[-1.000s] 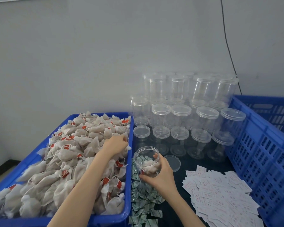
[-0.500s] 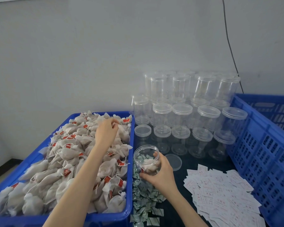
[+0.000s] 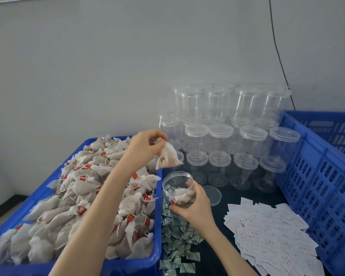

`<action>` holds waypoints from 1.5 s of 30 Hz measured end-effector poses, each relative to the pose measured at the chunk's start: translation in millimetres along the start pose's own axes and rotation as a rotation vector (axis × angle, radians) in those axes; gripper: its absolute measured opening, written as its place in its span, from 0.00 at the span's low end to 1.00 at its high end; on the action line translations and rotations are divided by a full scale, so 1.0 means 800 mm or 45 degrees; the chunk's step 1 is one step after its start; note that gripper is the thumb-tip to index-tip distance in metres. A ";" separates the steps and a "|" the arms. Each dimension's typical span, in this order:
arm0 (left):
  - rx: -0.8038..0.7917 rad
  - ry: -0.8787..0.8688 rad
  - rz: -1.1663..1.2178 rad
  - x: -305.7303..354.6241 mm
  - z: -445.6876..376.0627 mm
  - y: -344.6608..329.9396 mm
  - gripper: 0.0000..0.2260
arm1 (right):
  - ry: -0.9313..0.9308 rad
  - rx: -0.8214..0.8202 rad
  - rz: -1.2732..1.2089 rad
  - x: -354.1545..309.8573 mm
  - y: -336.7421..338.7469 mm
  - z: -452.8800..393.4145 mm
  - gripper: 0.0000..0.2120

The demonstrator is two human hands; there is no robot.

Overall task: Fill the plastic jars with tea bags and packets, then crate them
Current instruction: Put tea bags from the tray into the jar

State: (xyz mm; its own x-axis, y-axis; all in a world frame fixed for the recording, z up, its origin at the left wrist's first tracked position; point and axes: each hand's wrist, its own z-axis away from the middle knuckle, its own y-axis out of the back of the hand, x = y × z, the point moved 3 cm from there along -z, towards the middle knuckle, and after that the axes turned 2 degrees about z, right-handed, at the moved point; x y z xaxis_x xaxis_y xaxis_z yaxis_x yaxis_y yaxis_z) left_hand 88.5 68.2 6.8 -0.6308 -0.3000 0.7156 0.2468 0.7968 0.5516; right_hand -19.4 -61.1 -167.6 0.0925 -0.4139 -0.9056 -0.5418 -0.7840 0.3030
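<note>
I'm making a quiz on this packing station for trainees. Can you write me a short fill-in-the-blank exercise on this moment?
1. The left hand pinches a tea bag lifted above the open ____.
2. The right hand steadies the open jar, whose loose lid lies on the table to its ____.
3. The heap of tea bags fills the blue ____ on the left.
4. The white paper packets lie between the green packets and the empty blue ____.

Missing words: jar; right; bin; crate
</note>
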 end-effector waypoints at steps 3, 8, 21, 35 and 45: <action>-0.325 -0.022 -0.180 -0.001 0.008 -0.044 0.06 | 0.010 0.028 0.002 -0.003 0.006 -0.003 0.38; -0.630 -0.092 -0.740 -0.018 0.016 -0.112 0.07 | -0.003 0.022 -0.002 -0.001 0.010 -0.002 0.42; -1.035 -0.078 -0.771 -0.017 0.036 -0.122 0.13 | -0.026 0.011 -0.062 0.005 0.003 0.007 0.38; -0.364 0.023 -0.896 -0.066 0.004 -0.022 0.16 | 0.002 0.035 -0.042 0.008 0.011 -0.001 0.41; -0.556 -0.050 -0.846 -0.037 0.017 -0.085 0.14 | -0.043 0.103 -0.064 0.021 0.034 0.009 0.43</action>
State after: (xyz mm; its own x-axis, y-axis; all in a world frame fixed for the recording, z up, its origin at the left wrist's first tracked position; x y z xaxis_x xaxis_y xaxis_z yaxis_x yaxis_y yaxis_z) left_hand 80.5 30.0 -57.1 -0.7707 -0.6149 0.1670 0.0711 0.1774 0.9816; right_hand -38.4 -85.7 -176.6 0.0939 -0.3583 -0.9289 -0.6030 -0.7629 0.2333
